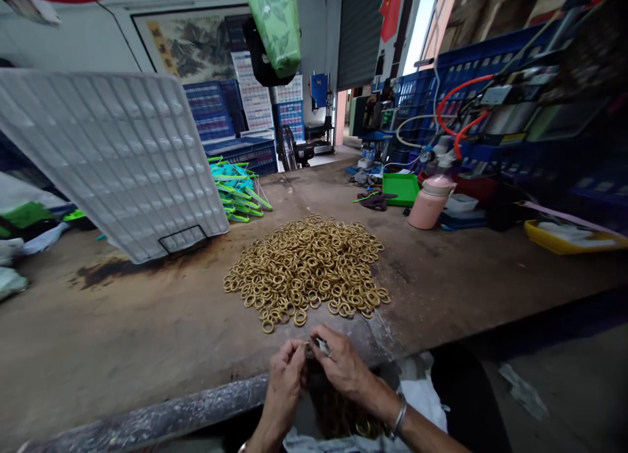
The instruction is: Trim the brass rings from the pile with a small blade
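Note:
A large pile of brass-coloured rings (308, 267) lies in the middle of the worn brown workbench (147, 322). At the bench's near edge my left hand (286, 378) and my right hand (342, 367) are pressed together, fingers pinched. My right hand pinches a small silvery piece (322, 346); what my left fingers hold is too small to make out. Below my hands a white bag (417, 391) on my lap holds more brass rings (363, 429). A metal bangle sits on my right wrist.
A white moulded tray (118, 152) leans at the back left. Green and blue plastic parts (238, 190) are stacked behind it. A pink bottle (432, 201), a green tray (402, 187) and a yellow tray (574, 238) stand at the right, with blue crates and a hosed machine behind.

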Available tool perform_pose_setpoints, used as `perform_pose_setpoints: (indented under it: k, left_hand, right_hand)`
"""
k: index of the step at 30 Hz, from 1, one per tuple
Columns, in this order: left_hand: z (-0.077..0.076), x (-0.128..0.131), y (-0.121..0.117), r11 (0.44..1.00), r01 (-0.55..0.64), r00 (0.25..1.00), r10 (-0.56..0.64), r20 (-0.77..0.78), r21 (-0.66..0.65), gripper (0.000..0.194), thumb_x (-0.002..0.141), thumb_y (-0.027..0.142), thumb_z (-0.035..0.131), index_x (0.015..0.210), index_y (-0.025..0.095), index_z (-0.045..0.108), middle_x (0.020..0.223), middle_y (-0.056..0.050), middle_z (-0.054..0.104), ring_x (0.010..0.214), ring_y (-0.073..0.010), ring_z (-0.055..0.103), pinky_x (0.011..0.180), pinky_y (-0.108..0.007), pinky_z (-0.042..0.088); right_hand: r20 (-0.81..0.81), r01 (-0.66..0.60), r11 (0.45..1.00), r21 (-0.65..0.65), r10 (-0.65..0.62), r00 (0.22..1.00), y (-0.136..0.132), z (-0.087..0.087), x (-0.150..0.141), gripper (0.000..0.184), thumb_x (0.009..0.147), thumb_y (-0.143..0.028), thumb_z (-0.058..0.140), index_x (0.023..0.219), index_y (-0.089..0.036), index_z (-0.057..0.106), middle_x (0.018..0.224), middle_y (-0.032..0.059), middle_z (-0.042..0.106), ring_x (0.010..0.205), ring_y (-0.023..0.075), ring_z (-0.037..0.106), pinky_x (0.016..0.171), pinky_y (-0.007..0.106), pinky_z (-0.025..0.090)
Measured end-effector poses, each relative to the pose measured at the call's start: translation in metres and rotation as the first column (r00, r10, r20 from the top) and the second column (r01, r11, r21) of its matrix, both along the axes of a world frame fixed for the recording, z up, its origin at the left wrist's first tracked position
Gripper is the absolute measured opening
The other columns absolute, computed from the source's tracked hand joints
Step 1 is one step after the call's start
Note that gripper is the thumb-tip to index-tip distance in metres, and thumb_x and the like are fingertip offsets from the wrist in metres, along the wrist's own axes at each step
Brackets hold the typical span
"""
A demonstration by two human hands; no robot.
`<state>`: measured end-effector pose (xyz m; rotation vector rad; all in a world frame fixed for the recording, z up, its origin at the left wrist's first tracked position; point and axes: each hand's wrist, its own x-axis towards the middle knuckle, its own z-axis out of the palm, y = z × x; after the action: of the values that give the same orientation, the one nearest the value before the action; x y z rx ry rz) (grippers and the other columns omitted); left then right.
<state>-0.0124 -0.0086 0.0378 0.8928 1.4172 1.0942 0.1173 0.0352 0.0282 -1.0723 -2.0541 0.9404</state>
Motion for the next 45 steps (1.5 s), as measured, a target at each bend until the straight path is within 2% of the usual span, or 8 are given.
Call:
perform_pose_setpoints:
  k: [6,10,16,21,30,35,39,45]
  left_hand:
    - [0.004,0.004,0.002,0.973,0.018,0.961,0.047,-0.274,0.23,0.035,0.078,0.048,0.05,0.071,0.016,0.062,0.063,-0.003,0.059,0.061,-0.0143,0.049,0.06,-0.026,0.04]
    - [0.006,0.009,0.006,0.972,0.029,0.963,0.035,-0.266,0.232,0.035,0.078,0.048,0.049,0.067,0.016,0.06,0.059,-0.002,0.057,0.058,-0.0133,0.049,0.058,-0.025,0.04]
    - [0.011,0.015,0.005,0.999,0.012,1.0,-0.011,0.019,-0.03,0.037,0.072,0.054,0.055,0.074,0.018,0.051,0.052,0.007,0.045,0.039,-0.0048,0.033,0.038,-0.018,0.025]
    - [0.013,0.018,0.002,0.999,0.036,0.983,-0.031,0.18,-0.026,0.034,0.071,0.05,0.06,0.075,0.017,0.051,0.055,0.006,0.047,0.039,-0.0033,0.033,0.036,-0.016,0.024]
    - [0.016,0.016,0.0,0.999,0.017,0.959,-0.006,0.284,-0.034,0.032,0.071,0.045,0.063,0.075,0.017,0.05,0.058,0.006,0.049,0.041,-0.0026,0.036,0.037,-0.015,0.024]
    - [0.017,0.015,0.001,0.998,-0.027,0.955,0.041,0.295,-0.05,0.034,0.069,0.047,0.065,0.074,0.017,0.048,0.057,0.007,0.05,0.04,-0.0025,0.036,0.037,-0.015,0.024]
    - [0.015,0.013,0.002,0.998,-0.05,0.967,0.057,0.249,-0.035,0.036,0.069,0.049,0.065,0.075,0.017,0.049,0.056,0.007,0.049,0.04,-0.0023,0.035,0.036,-0.014,0.023]
    - [0.015,0.012,0.001,0.998,-0.057,0.988,0.06,0.142,-0.028,0.037,0.07,0.051,0.061,0.077,0.017,0.05,0.054,0.007,0.048,0.039,-0.003,0.035,0.037,-0.015,0.026]
  right_hand:
    - [-0.049,0.044,0.957,-0.288,-0.061,0.997,0.008,0.005,-0.004,0.022,0.084,-0.032,0.039,0.068,-0.019,0.046,0.061,-0.0017,0.049,0.059,0.013,0.047,0.058,0.024,0.034]
    - [-0.143,-0.027,0.906,-0.423,-0.037,0.989,0.015,0.002,-0.003,0.026,0.083,-0.035,0.037,0.065,-0.018,0.044,0.056,-0.0035,0.044,0.055,0.0115,0.043,0.054,0.023,0.033]
    - [-0.17,0.065,0.946,-0.319,-0.125,0.977,0.018,0.003,0.002,0.019,0.077,-0.029,0.043,0.061,-0.019,0.042,0.057,-0.0052,0.041,0.058,0.0102,0.039,0.054,0.021,0.031]
    - [-0.21,0.013,0.94,-0.342,-0.089,0.974,0.016,0.006,0.008,0.021,0.08,-0.029,0.042,0.063,-0.018,0.045,0.057,-0.0054,0.043,0.057,0.0095,0.039,0.053,0.02,0.03]
    - [-0.232,-0.026,0.93,-0.366,-0.064,0.971,0.016,0.013,0.008,0.02,0.082,-0.023,0.04,0.066,-0.017,0.05,0.059,-0.0036,0.05,0.057,0.01,0.045,0.057,0.02,0.034]
    - [0.03,0.096,0.984,-0.147,-0.093,0.995,0.014,0.015,0.011,0.017,0.082,-0.017,0.041,0.07,-0.017,0.052,0.061,-0.0014,0.052,0.058,0.011,0.045,0.058,0.021,0.031]
    - [0.247,-0.035,0.999,-0.013,0.037,0.968,0.006,0.014,0.016,0.014,0.078,-0.01,0.043,0.08,-0.018,0.055,0.065,-0.0009,0.054,0.06,0.012,0.046,0.058,0.022,0.028]
    - [0.354,-0.111,0.993,0.041,0.09,0.931,0.001,0.011,0.014,0.022,0.073,-0.008,0.042,0.089,-0.018,0.054,0.074,0.002,0.059,0.066,0.0144,0.051,0.061,0.024,0.03]
